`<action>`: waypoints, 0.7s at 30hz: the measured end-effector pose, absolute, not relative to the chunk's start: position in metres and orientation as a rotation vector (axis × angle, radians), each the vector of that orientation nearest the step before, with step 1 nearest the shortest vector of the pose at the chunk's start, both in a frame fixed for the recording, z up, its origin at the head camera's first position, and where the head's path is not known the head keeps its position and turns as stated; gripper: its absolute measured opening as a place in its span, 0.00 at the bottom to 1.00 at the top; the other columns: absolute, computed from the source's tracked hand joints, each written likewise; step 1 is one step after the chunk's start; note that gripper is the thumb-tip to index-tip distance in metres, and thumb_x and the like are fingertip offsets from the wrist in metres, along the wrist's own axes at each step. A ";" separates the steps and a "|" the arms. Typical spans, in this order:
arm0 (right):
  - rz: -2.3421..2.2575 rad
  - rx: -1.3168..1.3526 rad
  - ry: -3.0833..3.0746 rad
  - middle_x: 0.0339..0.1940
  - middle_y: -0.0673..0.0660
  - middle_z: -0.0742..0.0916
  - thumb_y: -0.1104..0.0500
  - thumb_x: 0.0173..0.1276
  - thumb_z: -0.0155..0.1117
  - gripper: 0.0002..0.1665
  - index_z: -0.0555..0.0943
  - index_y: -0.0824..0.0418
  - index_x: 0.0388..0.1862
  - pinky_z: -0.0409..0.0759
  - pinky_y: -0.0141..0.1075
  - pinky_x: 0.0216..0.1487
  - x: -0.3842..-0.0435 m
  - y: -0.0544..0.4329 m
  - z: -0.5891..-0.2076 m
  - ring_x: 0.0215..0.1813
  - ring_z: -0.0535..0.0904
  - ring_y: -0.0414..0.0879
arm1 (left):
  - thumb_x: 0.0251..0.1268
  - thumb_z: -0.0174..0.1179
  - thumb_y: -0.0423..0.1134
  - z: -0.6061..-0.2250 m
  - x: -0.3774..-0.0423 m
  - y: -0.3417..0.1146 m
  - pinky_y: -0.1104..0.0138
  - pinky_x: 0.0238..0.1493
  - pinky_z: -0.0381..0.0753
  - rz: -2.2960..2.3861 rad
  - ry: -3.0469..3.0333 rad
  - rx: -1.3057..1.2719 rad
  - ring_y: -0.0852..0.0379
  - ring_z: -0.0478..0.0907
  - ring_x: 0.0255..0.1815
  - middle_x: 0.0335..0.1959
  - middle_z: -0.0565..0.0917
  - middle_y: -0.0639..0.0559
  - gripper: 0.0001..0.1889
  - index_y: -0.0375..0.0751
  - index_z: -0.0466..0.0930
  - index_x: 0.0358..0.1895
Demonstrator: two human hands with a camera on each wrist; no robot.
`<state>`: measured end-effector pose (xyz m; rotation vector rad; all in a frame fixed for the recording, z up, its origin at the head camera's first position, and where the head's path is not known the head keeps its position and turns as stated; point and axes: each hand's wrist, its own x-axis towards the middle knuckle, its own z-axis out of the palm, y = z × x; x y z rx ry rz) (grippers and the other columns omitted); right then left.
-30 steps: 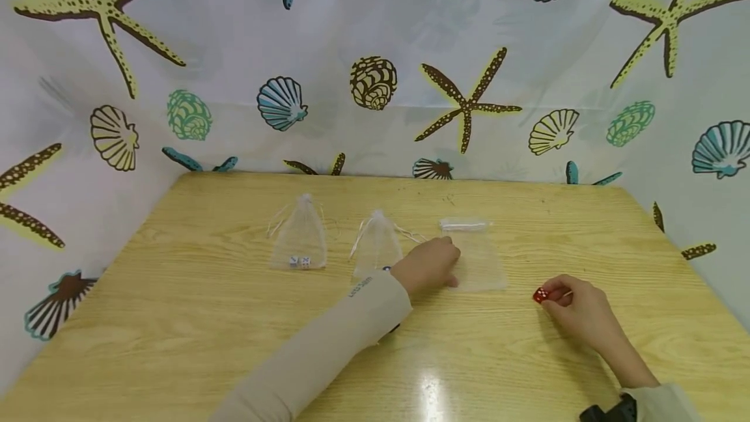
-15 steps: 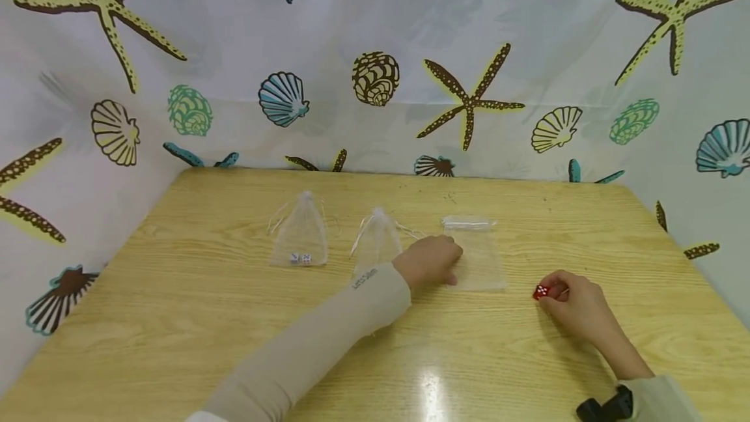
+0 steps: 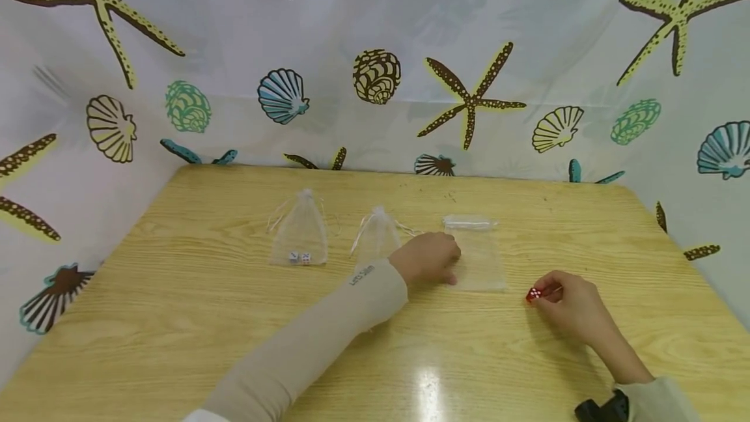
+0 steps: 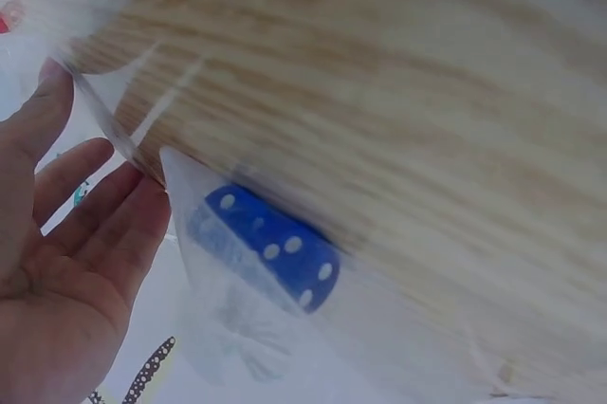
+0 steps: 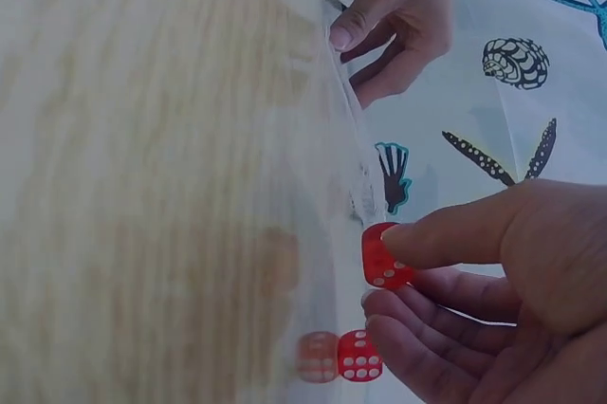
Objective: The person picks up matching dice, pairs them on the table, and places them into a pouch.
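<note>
In the head view my left hand [image 3: 426,259] touches the left edge of a flat sheer white bag [image 3: 483,262] on the table. The left wrist view shows its thumb and fingers apart along the sheer material. To the right of that bag, my right hand [image 3: 577,308] pinches a red die [image 3: 534,294] with white dots between thumb and fingers, just above the table. A second red die [image 5: 360,357] shows by its fingertips in the right wrist view. Blue dice or a single die [image 4: 270,243] with white dots lie in sheer bag material beside my left hand.
A sheer drawstring bag [image 3: 299,230] with two white dice [image 3: 300,257] lies at the left. Another drawstring bag [image 3: 377,236] lies in the middle, partly behind the left sleeve [image 3: 328,337]. A patterned cloth [image 3: 328,38] stands behind the wooden table [image 3: 176,292].
My right hand has shifted slightly left toward the flat bag with the red die in its fingers. The left hand stays at the bag's edge.
</note>
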<state>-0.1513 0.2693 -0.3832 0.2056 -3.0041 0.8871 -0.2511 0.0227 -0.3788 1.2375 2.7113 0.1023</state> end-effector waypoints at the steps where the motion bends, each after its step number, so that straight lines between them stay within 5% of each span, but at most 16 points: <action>1: 0.898 0.209 -3.007 0.30 0.56 0.86 0.64 0.58 0.68 0.10 0.80 0.67 0.38 0.77 0.30 0.29 -0.150 0.266 -0.382 0.32 0.81 0.44 | 0.60 0.64 0.49 -0.379 -0.251 0.022 0.71 0.33 0.64 0.112 2.707 1.240 0.60 0.62 0.30 0.26 0.67 0.56 0.16 0.45 0.70 0.26; 21: 1.137 0.684 -2.909 0.29 0.50 0.83 0.69 0.55 0.66 0.07 0.80 0.61 0.32 0.79 0.28 0.32 -0.134 0.194 -0.385 0.32 0.77 0.34 | 0.60 0.63 0.51 -0.382 -0.256 0.020 0.71 0.32 0.63 0.109 2.671 1.270 0.61 0.61 0.28 0.27 0.66 0.57 0.14 0.44 0.78 0.35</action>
